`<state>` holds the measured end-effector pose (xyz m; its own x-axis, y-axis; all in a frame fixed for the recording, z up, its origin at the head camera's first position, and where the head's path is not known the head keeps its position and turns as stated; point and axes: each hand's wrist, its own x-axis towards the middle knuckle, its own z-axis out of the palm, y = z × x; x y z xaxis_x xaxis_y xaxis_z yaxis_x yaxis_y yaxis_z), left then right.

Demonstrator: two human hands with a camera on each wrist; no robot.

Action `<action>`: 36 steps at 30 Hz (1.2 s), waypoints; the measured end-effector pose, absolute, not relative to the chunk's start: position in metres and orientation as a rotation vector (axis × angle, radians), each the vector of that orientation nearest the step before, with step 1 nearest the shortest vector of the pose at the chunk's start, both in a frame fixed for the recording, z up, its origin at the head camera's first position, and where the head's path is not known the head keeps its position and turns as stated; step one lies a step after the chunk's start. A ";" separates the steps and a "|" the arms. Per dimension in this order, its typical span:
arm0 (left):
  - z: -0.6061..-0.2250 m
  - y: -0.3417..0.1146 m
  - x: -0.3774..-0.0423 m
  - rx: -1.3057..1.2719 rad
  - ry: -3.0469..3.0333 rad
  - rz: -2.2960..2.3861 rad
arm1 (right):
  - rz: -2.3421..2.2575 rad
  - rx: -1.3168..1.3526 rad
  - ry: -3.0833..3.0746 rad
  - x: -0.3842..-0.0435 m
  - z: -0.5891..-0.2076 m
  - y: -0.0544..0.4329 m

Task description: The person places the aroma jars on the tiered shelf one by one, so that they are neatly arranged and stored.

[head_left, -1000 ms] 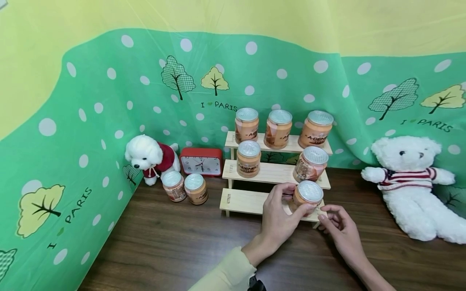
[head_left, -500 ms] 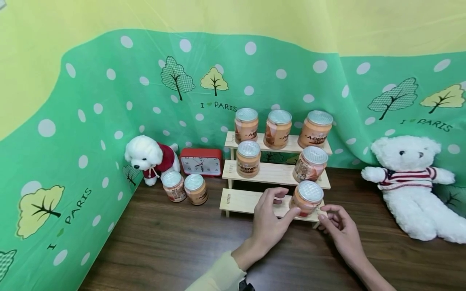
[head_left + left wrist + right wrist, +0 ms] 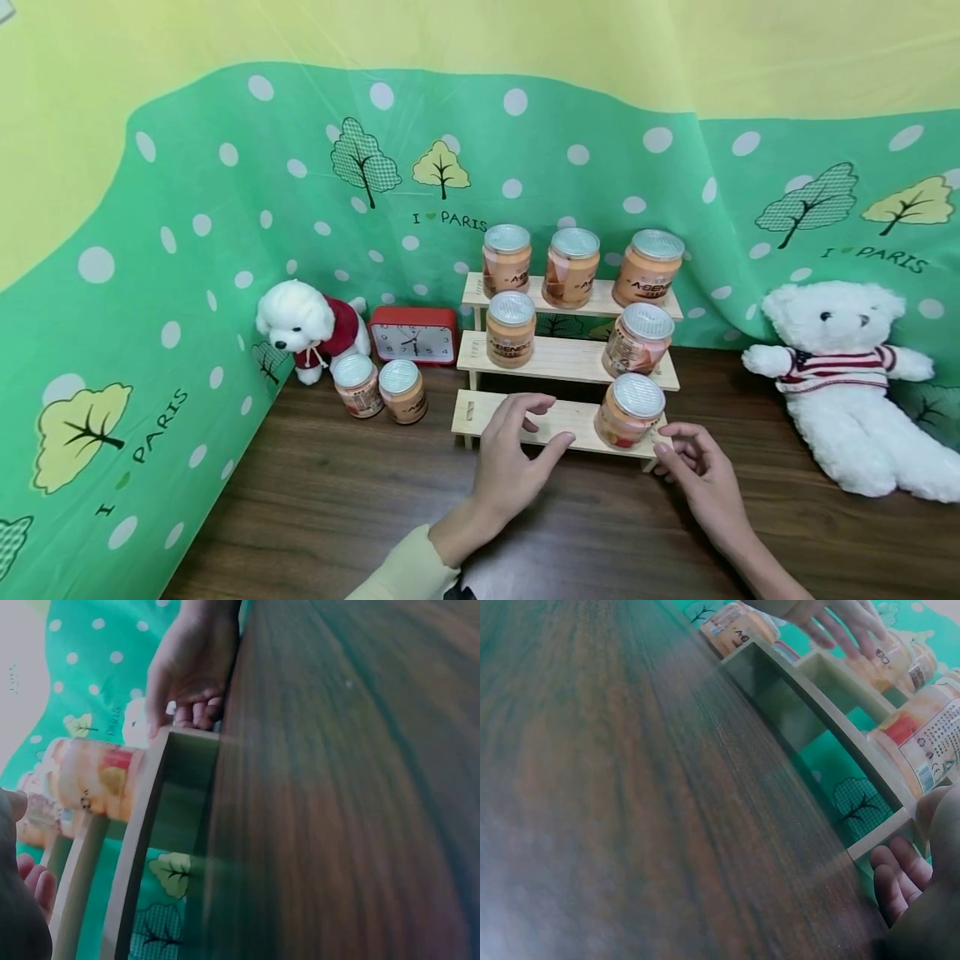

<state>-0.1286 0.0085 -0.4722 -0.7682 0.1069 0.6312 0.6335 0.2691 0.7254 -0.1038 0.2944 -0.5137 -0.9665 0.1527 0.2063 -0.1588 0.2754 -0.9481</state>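
Observation:
A three-tier wooden display rack carries jars with clear ribbed lids and peach-coloured contents. One such jar stands upright at the right of the lowest tier. My left hand is left of that jar and apart from it, thumb and fingers spread, holding nothing in front of the lowest tier. With thumb and bent fingers, my right hand holds the right end of the lowest tier. In the right wrist view its fingertips lie beside the rack's end leg.
Jars also stand on the middle tier and top tier. Two more jars are on the dark wooden table, near a red clock and a plush dog. A white teddy bear sits at the right.
My left hand has let go of the jar on the lowest tier and moved left, away from it. The jar stays in place, and my right hand keeps its position.

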 end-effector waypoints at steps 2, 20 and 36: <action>-0.470 0.002 -0.129 -0.653 -2.060 -1.542 | 1.756 0.008 -2.286 -0.104 -0.513 0.294; -0.450 -0.056 -0.150 -0.544 -1.966 -1.465 | 1.762 0.011 -2.282 -0.104 -0.513 0.295; -0.428 -0.117 -0.174 -0.483 -2.051 -1.300 | 1.769 0.020 -2.275 -0.104 -0.515 0.295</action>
<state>-0.1736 -0.1172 -0.4277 -0.7181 -0.0359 0.6950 0.6132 0.4397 0.6563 -0.1041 0.2950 -0.5146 -0.9665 0.1467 0.2105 -0.1678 0.2589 -0.9512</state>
